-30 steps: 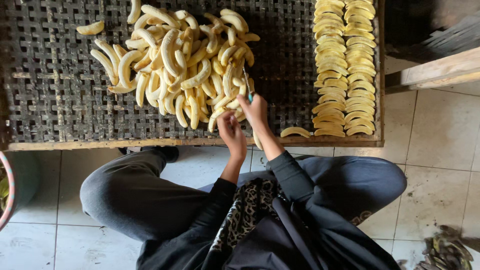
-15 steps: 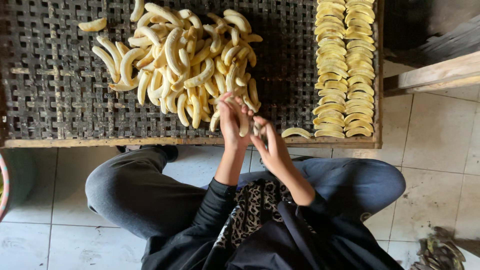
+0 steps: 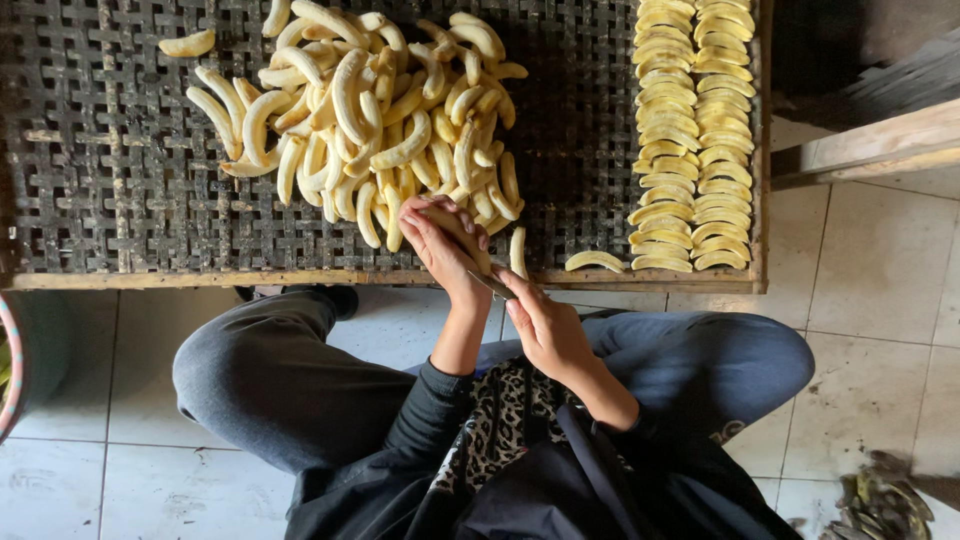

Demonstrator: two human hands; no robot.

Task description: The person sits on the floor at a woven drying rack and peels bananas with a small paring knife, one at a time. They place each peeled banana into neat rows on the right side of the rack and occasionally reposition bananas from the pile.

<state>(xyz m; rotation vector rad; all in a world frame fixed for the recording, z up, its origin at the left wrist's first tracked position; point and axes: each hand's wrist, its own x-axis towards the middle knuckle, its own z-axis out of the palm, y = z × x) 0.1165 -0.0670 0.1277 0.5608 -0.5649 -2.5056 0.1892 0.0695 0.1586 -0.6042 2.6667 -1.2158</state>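
My left hand [image 3: 437,243] is closed around a peeled banana [image 3: 452,226] at the near edge of the dark woven tray [image 3: 120,200]. My right hand [image 3: 545,322] grips a small knife [image 3: 490,285], with the blade tip against that banana. Just beyond my hands is a big pile of peeled bananas [image 3: 380,130]. A cut banana half [image 3: 518,250] lies on the tray between my hands and the pile's right side.
Two neat rows of sliced banana halves [image 3: 690,140] fill the tray's right end, with a single slice [image 3: 594,260] beside them. One loose banana [image 3: 187,44] lies far left. A wooden beam [image 3: 870,140] is at right, dark peels [image 3: 880,500] on the tiled floor, a basket rim [image 3: 12,370] at left.
Both hands have drawn back from the pile toward the tray's near edge. My left hand now holds a banana, and the knife has come up against it.
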